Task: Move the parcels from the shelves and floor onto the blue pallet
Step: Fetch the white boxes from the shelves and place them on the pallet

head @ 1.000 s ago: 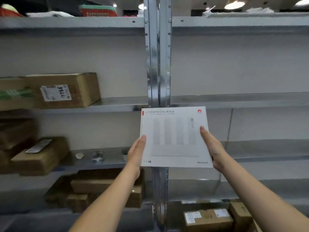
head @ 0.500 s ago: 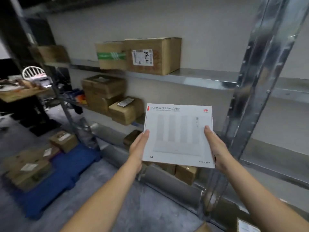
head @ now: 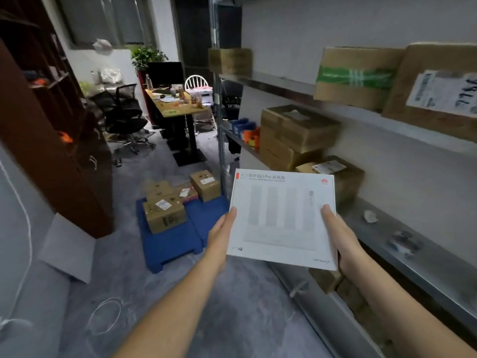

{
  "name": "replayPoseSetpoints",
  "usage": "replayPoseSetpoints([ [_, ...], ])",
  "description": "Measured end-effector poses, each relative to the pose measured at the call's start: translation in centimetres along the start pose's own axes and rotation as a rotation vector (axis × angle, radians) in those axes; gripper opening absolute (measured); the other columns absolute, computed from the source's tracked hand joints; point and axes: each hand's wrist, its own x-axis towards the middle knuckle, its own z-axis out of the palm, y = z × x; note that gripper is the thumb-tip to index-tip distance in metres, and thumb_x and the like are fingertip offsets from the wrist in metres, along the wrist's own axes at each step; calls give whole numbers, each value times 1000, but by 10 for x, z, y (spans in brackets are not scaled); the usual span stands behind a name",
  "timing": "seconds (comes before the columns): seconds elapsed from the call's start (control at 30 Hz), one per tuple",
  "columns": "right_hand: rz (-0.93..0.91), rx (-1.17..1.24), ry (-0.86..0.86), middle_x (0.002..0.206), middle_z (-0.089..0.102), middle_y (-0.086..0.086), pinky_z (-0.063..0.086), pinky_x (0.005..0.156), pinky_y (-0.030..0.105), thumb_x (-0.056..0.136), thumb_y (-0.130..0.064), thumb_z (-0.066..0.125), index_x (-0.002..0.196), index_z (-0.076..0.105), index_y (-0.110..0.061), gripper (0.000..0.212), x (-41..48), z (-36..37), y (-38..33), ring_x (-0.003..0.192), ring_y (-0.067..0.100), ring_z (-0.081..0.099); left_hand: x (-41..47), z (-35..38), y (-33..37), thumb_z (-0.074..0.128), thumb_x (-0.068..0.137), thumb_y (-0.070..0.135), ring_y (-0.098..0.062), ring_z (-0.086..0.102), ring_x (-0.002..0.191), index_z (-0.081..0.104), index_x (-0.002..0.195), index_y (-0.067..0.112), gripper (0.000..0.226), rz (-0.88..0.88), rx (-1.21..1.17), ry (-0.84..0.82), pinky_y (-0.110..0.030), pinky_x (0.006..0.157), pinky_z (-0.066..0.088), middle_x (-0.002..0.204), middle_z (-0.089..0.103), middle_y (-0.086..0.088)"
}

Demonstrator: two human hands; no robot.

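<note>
left hand [head: 221,239] grips the left edge of the white flat box [head: 282,218], thumb lying on the top face; other fingers hidden beneath. right hand [head: 342,239] grips the right edge the same way, thumb on top. the box is held in the air, printed face up, touching no surface, just out from the front edge of the metal shelf [head: 402,257] on the right.

blue pallet [head: 178,246] lies on the grey floor ahead and left of the box; its right edge runs behind the left hand and the box. brown cartons [head: 165,215] are clustered toward its far edge.

further along the rack: stacked cartons [head: 296,135] on the middle shelf, a carton with green tape [head: 356,78] on the upper shelf.

far back: wooden desk [head: 178,109], black office chair [head: 124,112], white chair [head: 197,82].
</note>
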Motion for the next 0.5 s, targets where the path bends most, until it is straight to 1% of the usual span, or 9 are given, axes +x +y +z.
replayPoseSetpoints([
  [0.07, 9, -43, -35, 112, 73, 1, 54, 86, 57, 76, -72, 62, 130, 54, -42, 62, 26, 29, -3, 96, 32, 72, 22, -20, 10, 60, 84, 64, -16, 72, 97, 68, 113, 37, 41, 9, 11, 31, -42, 89, 58, 106, 75, 9],
  [0.1, 25, -48, -50, 111, 73, 2, 54, 87, 56, 73, -73, 62, 128, 56, -39, 65, 41, 46, -4, 95, 32, 72, 35, -31, 16, 60, 84, 65, -15, 72, 95, 67, 113, 40, 39, 13, 13, 52, -38, 83, 60, 106, 74, 10],
  [0.13, 42, -57, -66, 109, 74, 3, 55, 87, 56, 71, -73, 63, 126, 58, -36, 67, 56, 63, -5, 94, 33, 72, 48, -42, 24, 60, 83, 66, -14, 72, 93, 67, 111, 43, 37, 15, 13, 77, -32, 72, 60, 105, 74, 11],
  [0.17, 59, -66, -83, 107, 74, 4, 56, 85, 54, 69, -73, 64, 124, 59, -32, 68, 70, 77, -6, 93, 33, 72, 62, -51, 31, 60, 82, 67, -14, 72, 91, 66, 108, 45, 35, 11, 10, 98, -27, 63, 58, 104, 75, 10],
  [0.2, 75, -68, -97, 106, 75, 5, 57, 80, 52, 68, -72, 64, 122, 61, -30, 68, 83, 91, -9, 92, 34, 73, 75, -59, 37, 60, 80, 69, -15, 72, 91, 66, 107, 46, 36, 7, 4, 112, -25, 59, 56, 103, 75, 9],
  [0.27, 111, -86, -95, 101, 76, 5, 59, 68, 46, 73, -70, 61, 119, 62, -29, 62, 107, 117, -14, 87, 33, 74, 100, -75, 44, 61, 78, 71, -20, 72, 94, 67, 106, 47, 38, 2, -23, 122, -29, 64, 58, 104, 75, 6],
  [0.37, 120, -115, -114, 100, 76, 5, 58, 64, 41, 84, -65, 57, 121, 61, -26, 54, 141, 149, -21, 84, 33, 74, 131, -94, 45, 64, 77, 69, -24, 74, 91, 69, 99, 49, 31, -6, -71, 157, -47, 75, 60, 102, 76, 5],
  [0.43, 94, -137, -134, 104, 74, 8, 58, 62, 40, 85, -62, 57, 127, 55, -22, 58, 165, 172, -25, 84, 33, 74, 155, -105, 48, 66, 77, 67, -24, 74, 87, 71, 95, 50, 26, -9, -103, 213, -48, 74, 61, 99, 76, 7],
  [0.5, 81, -159, -112, 113, 69, 9, 60, 64, 43, 85, -61, 58, 132, 44, -23, 62, 191, 194, -30, 87, 33, 73, 180, -115, 53, 67, 77, 67, -24, 75, 83, 70, 102, 46, 32, -25, -109, 258, -44, 68, 62, 95, 77, 7],
])
